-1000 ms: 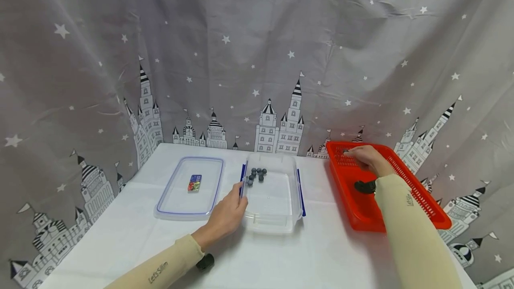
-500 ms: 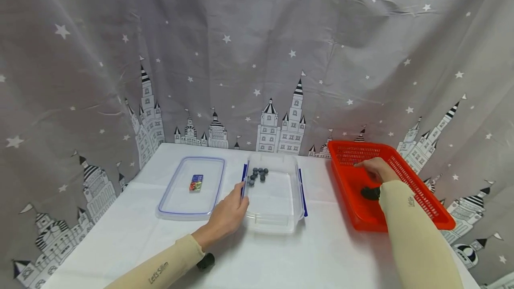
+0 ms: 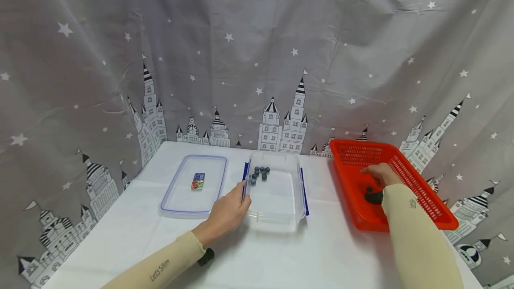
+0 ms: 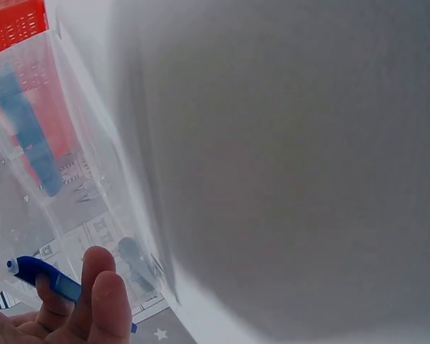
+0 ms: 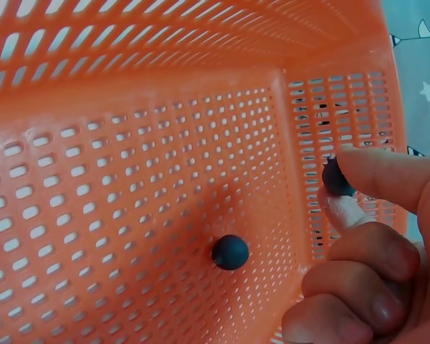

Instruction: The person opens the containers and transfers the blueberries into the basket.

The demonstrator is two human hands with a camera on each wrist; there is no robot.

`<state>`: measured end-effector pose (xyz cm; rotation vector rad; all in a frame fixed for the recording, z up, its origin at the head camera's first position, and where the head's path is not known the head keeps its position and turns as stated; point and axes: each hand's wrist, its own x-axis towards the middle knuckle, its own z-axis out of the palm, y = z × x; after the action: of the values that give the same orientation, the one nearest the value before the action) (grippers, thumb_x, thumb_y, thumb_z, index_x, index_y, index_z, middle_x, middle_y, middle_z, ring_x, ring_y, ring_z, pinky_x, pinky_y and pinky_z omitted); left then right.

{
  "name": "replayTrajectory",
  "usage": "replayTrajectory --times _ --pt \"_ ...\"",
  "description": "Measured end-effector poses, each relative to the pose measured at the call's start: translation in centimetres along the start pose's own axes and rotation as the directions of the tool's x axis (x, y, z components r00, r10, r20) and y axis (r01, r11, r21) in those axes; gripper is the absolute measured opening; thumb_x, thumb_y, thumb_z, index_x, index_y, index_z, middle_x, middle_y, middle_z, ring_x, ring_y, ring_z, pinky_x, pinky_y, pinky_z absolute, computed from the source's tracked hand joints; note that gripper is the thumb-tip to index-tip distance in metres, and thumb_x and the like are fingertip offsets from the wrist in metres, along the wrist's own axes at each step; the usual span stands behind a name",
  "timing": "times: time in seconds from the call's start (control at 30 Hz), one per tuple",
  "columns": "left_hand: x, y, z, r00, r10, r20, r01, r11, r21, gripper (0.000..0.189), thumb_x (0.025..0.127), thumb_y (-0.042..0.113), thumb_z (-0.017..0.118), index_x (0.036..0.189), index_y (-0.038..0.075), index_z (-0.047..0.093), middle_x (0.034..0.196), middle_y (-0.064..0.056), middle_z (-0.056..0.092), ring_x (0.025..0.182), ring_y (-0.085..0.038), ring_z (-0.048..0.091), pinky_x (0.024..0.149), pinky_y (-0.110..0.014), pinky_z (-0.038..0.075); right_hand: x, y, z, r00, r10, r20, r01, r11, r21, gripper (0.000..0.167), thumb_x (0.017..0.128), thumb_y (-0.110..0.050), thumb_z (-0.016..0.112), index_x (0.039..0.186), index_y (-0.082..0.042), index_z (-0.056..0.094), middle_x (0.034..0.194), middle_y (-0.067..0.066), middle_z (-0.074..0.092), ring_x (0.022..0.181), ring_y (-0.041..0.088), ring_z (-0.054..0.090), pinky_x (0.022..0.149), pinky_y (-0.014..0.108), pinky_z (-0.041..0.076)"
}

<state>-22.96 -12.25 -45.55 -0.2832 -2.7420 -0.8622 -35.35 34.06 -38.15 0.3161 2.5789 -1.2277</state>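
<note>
My left hand (image 3: 229,211) grips the left side of a clear plastic box (image 3: 277,220), its fingers at a blue latch (image 4: 54,279). Several blueberries (image 3: 257,174) lie in the box's far left part. Over the red basket (image 3: 353,222), my right hand (image 3: 383,175) pinches one blueberry (image 5: 337,178) between thumb and forefinger, the other fingers curled in. A second blueberry (image 5: 231,252) rests on the perforated basket floor, below and apart from that hand.
A clear lid (image 3: 213,182) with a blue seal and a fruit label (image 3: 197,182) lies flat left of the box. Behind the white table (image 3: 321,253) hangs a grey curtain (image 3: 225,57) with castles and stars. A second blue latch (image 3: 304,191) hangs at the box's right side.
My right hand has come nearer and lower in the basket with the blueberry at its fingertips. The other blueberry on the basket floor now shows in the head view. My left hand keeps its grip.
</note>
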Motion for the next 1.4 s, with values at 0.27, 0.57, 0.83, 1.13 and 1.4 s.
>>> replayTrajectory --times 0.27,0.57,0.83,1.13,1.4 --pt "0.1 -0.1 0.0 1.000 0.006 -0.010 -0.006 0.999 0.037 0.053 0.104 0.034 0.043 0.146 0.003 0.049 0.127 -0.016 0.068 0.098 -0.030 0.071 0.079 -0.049 0.055 0.2 0.8 0.1 1.000 0.024 -0.011 -0.024 1.000 0.005 0.043 0.093 -0.029 0.063 0.056 -0.020 0.046 0.055 -0.003 0.039 0.054 0.016 0.042 0.058 0.030 0.039" --pt "-0.3 0.0 -0.1 0.999 -0.038 -0.023 0.038 0.999 0.007 0.051 0.102 0.033 0.048 0.143 0.003 0.053 0.108 -0.011 0.072 0.072 -0.016 0.061 0.065 -0.039 0.052 -0.3 1.6 -0.1 1.000 -0.018 -0.023 0.019 0.999 0.038 0.030 0.092 -0.024 0.062 0.063 -0.020 0.064 0.056 -0.003 0.035 0.056 0.018 0.041 0.057 0.030 0.037" --pt "-0.3 0.1 -0.3 0.998 -0.047 -0.048 0.045 0.998 -0.047 0.037 0.100 0.030 0.056 0.126 0.003 0.061 0.070 0.008 0.057 0.055 -0.009 0.048 0.051 -0.028 0.040 -0.3 1.9 -0.3 1.000 -0.010 -0.023 0.010 1.000 -0.006 0.044 0.093 -0.028 0.062 0.053 -0.021 0.045 0.056 -0.003 0.038 0.059 0.016 0.043 0.060 0.030 0.039" --pt "-0.4 0.0 -0.2 0.998 -0.052 -0.024 0.051 0.997 -0.062 0.042 0.100 0.032 0.055 0.129 0.003 0.060 0.072 0.006 0.057 0.056 -0.009 0.049 0.053 -0.029 0.041 -0.3 2.1 -0.5 0.999 0.033 -0.039 -0.033 0.999 -0.003 0.022 0.090 -0.029 0.065 0.079 -0.010 0.067 0.072 0.002 0.045 0.075 0.023 0.047 0.067 0.032 0.042" --pt "-0.4 -0.4 -0.1 0.999 -0.053 -0.005 0.052 0.998 -0.041 0.049 0.095 0.032 0.059 0.133 0.001 0.057 0.077 0.004 0.059 0.060 -0.010 0.050 0.056 -0.029 0.042 0.1 1.5 -0.3 0.998 -0.031 -0.047 0.028 0.998 -0.062 0.030 0.093 -0.026 0.060 0.073 -0.006 0.068 0.068 0.003 0.045 0.067 0.023 0.046 0.062 0.032 0.042"
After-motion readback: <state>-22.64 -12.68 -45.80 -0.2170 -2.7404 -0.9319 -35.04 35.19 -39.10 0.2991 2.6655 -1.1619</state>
